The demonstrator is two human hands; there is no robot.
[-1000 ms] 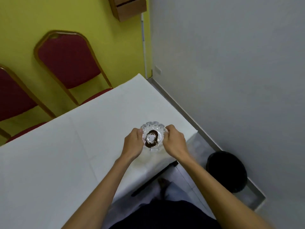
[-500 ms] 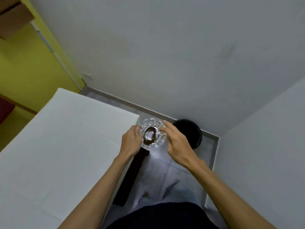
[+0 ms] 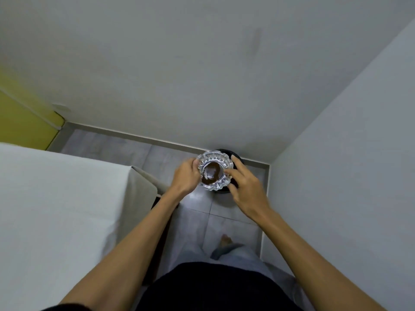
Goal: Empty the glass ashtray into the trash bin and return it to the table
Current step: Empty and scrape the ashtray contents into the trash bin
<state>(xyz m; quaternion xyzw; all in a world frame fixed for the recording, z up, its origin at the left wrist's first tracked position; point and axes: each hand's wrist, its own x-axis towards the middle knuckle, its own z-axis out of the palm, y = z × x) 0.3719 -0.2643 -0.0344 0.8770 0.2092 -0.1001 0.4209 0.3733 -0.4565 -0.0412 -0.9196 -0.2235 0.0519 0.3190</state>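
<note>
A round cut-glass ashtray (image 3: 217,162) with a dark brown heap in its bowl is held level in the air, past the table's corner. My left hand (image 3: 187,176) grips its left rim. My right hand (image 3: 246,187) is at its right side with fingers spread, fingertips touching the rim. Straight below the ashtray stands a black trash bin (image 3: 224,151) in the corner of the room; only slivers of its rim show around the glass and my right hand. The white-clothed table (image 3: 56,198) lies to the left.
Grey walls meet in a corner just behind and right of the bin. Grey tiled floor (image 3: 139,151) runs between the table and the wall. A yellow wall (image 3: 20,122) is at far left. My legs and one foot (image 3: 225,240) show below.
The ashtray has left the table and travelled right, over the floor, until it hangs above the bin. My view has swung right, and my right hand's fingers have spread.
</note>
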